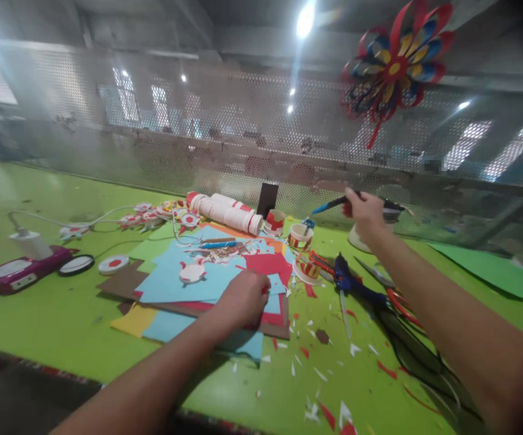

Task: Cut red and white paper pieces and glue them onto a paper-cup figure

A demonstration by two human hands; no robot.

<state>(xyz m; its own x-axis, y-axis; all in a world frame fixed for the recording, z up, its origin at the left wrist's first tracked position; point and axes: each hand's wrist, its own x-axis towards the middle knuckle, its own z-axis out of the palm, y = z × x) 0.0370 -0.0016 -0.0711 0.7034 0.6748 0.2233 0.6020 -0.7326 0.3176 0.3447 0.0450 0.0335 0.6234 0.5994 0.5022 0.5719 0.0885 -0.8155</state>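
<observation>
Several finished paper rosettes (153,216) lie done; your left hand (243,297) pinches red paper (268,266), right hand (365,212) seemingly clamped on a blue pen (331,205).

The bench (62,326) at lower left is smooth green with a soft sheen. Matt paper sheets (175,284) in blue, red, yellow and brown lie at centre, with paper scraps (320,374) to the lower right. The screen (243,121) behind is perforated grey metal. The glue gun (343,275) right of centre is glossy blue plastic.
</observation>
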